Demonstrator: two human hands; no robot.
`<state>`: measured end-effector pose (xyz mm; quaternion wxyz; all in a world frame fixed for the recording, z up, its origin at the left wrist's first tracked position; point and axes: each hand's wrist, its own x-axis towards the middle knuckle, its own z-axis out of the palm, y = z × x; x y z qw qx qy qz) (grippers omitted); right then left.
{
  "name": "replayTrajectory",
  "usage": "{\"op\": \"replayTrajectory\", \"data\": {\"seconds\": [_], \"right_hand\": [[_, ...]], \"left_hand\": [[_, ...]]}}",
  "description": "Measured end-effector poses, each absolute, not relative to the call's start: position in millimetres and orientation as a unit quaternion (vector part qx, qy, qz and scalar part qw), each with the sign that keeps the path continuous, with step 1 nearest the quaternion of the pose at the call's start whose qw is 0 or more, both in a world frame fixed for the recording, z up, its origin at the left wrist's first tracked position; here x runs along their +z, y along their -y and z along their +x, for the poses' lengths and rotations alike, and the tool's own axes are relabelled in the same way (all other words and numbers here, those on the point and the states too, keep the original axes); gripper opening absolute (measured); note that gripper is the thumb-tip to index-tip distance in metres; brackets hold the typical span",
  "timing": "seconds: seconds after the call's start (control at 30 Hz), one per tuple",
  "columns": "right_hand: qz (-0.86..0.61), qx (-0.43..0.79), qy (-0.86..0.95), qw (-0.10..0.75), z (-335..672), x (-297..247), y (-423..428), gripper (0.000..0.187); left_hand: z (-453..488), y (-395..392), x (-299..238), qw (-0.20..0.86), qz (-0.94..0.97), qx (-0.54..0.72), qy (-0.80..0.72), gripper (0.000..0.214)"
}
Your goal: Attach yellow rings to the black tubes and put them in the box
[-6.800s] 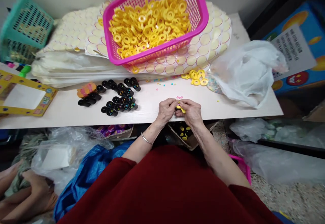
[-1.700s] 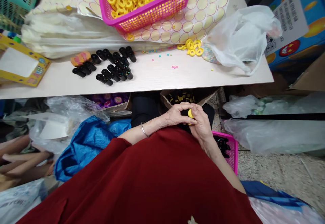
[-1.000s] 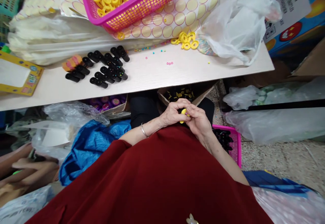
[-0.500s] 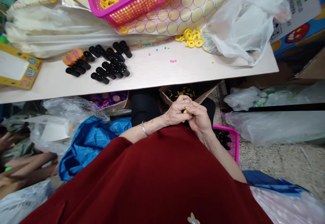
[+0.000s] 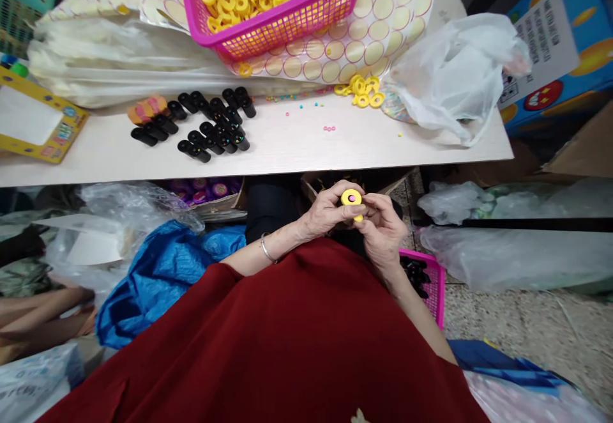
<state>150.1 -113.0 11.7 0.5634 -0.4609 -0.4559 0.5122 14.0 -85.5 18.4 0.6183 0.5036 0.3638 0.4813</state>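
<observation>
Between my hands, above my lap, is a round yellow ring piece [image 5: 351, 193] with a pink dot at its centre and a small tab below. My left hand [image 5: 324, 213] pinches it, thumb across its front. The fingers of my right hand [image 5: 384, 230] close on its lower right edge; their tips are partly hidden. On the table ahead, black cylinders [image 5: 194, 149] stand in a cluster, some with small coloured beads on top. More yellow ring pieces [image 5: 363, 91] lie in a small pile near the table's middle right.
A pink basket [image 5: 287, 20] full of yellow rings stands at the back. A white plastic bag [image 5: 454, 78] sits on the table's right end. Beneath the table are cardboard boxes; a second pink basket [image 5: 435, 289] with black parts stands beside my right leg. Tiny beads [image 5: 329, 128] are scattered on the tabletop.
My hands were folded over each other, mostly covering the yellow piece. They have moved apart a little, and the piece with its pink centre now faces up. The view has shifted slightly.
</observation>
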Motion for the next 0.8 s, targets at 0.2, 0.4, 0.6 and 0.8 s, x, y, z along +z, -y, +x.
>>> {"op": "replayTrajectory", "data": {"seconds": [0.2, 0.4, 0.6, 0.8], "right_hand": [[-0.462, 0.589, 0.385, 0.54, 148, 22, 112, 0.048], [-0.431, 0.729, 0.296, 0.441, 155, 29, 112, 0.047], [-0.414, 0.721, 0.313, 0.46, 165, 26, 115, 0.044], [-0.425, 0.704, 0.3, 0.484, 164, 20, 123, 0.049]], "left_hand": [[8, 81, 12, 0.464, 0.685, 0.464, -0.316, 0.06], [12, 79, 7, 0.4, 0.777, 0.383, -0.3, 0.033], [20, 83, 4, 0.4, 0.791, 0.378, -0.268, 0.031], [25, 87, 6, 0.4, 0.802, 0.357, -0.264, 0.025]]}}
